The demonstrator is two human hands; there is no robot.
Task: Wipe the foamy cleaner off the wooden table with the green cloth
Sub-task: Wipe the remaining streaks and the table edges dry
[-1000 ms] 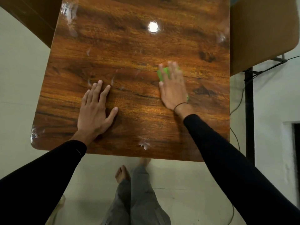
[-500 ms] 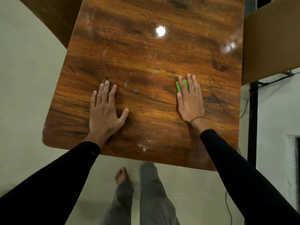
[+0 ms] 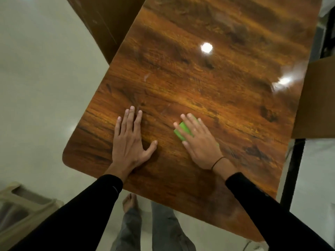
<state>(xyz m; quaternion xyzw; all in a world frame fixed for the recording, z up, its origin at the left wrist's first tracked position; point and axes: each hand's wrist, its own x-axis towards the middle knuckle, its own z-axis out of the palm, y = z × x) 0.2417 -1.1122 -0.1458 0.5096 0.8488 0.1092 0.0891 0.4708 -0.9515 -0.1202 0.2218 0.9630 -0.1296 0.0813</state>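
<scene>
A glossy wooden table fills the view, its surface bright with two lamp glints and only a faint smear left near the middle. The right hand presses flat on the green cloth (a folded pad peeking out between thumb and forefinger). The left hand lies open, fingers spread, palm on bare wood. Since half a second ago, the cloth has slid leftward, toward the left hand.

A pale glossy floor spreads out below, with a brown cardboard box at the right beside a black metal post, a beige plastic stool at lower left, and ceiling light glinting off polished wood.
</scene>
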